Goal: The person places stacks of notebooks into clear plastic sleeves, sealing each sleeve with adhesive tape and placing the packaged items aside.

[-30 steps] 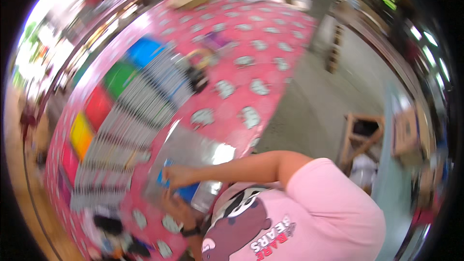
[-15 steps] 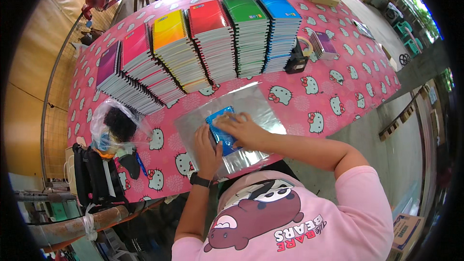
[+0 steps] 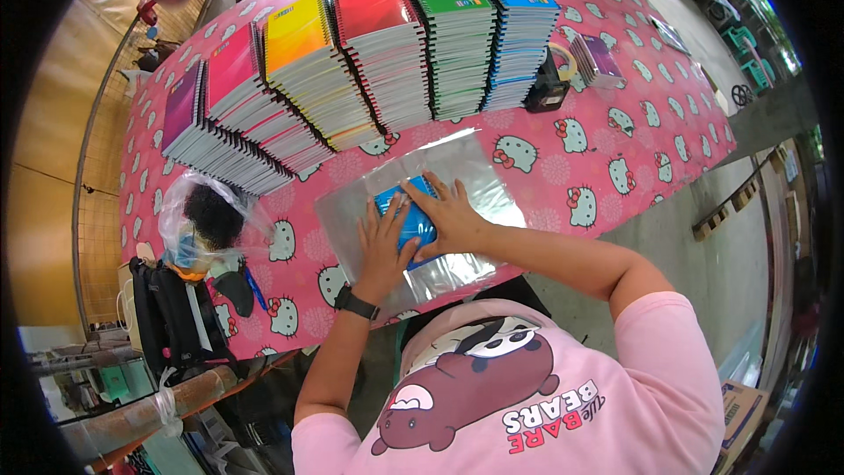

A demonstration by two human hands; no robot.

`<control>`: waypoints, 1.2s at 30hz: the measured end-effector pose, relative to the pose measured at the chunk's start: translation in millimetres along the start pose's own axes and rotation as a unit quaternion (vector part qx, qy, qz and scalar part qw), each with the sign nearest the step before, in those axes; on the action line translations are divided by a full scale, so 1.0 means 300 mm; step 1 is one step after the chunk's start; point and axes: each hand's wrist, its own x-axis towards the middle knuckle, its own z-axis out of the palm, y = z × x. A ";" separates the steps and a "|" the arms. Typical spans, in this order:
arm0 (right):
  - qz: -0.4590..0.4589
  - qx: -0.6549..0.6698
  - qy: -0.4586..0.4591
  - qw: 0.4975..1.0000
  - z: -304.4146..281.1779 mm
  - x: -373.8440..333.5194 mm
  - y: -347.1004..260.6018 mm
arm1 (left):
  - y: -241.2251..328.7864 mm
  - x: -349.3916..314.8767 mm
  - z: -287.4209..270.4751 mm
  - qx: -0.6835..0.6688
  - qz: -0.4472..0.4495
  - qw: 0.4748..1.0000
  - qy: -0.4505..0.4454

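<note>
While the blue notebook [image 3: 418, 229] is lying near the centre of the frame, within the outline of the clear plastic [image 3: 479, 178], both hands are resting upon it, so the step in hand is probably pressing it flat; whether plastic is covering its face, I cannot tell. The next move is calling, I think, for even pressure, with the notebook not sliding. The left hand [image 3: 383, 251] is lying flat, its fingers spreading wide and pointing to the top of the frame. The right hand [image 3: 459, 222] is also lying wide, its fingers pointing to the upper left. Neither hand is gripping anything.
</note>
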 end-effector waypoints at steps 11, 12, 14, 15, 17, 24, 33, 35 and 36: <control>-0.060 0.054 0.173 0.982 -0.022 -0.032 0.121 | 0.019 0.057 -0.030 0.003 -0.020 1.000 -0.016; -0.085 0.075 0.225 0.968 -0.056 -0.035 0.166 | 0.033 0.045 -0.042 0.021 -0.045 0.998 -0.024; 0.038 0.148 0.414 0.897 -0.207 -0.029 0.348 | 0.033 0.043 -0.048 0.016 -0.050 0.998 -0.023; 0.109 0.226 0.487 0.837 -0.303 -0.024 0.448 | 0.036 0.038 -0.049 0.015 -0.052 0.998 -0.025; 0.183 0.227 0.540 0.790 -0.403 -0.040 0.678 | 0.047 0.046 -0.050 0.012 -0.056 0.998 -0.036; 0.313 0.185 0.485 0.795 -0.457 -0.014 1.104 | 0.068 0.100 -0.020 0.005 -0.027 0.999 -0.044; 0.251 0.512 0.431 0.700 -0.354 -0.132 0.835 | 0.045 0.049 -0.042 0.019 -0.072 0.996 -0.040; 0.283 0.671 0.326 0.603 -0.324 -0.121 0.862 | 0.052 0.050 -0.056 0.022 -0.071 0.996 -0.047; 0.306 0.681 0.306 0.591 -0.301 -0.106 0.856 | 0.052 0.053 -0.063 0.026 -0.072 0.996 -0.049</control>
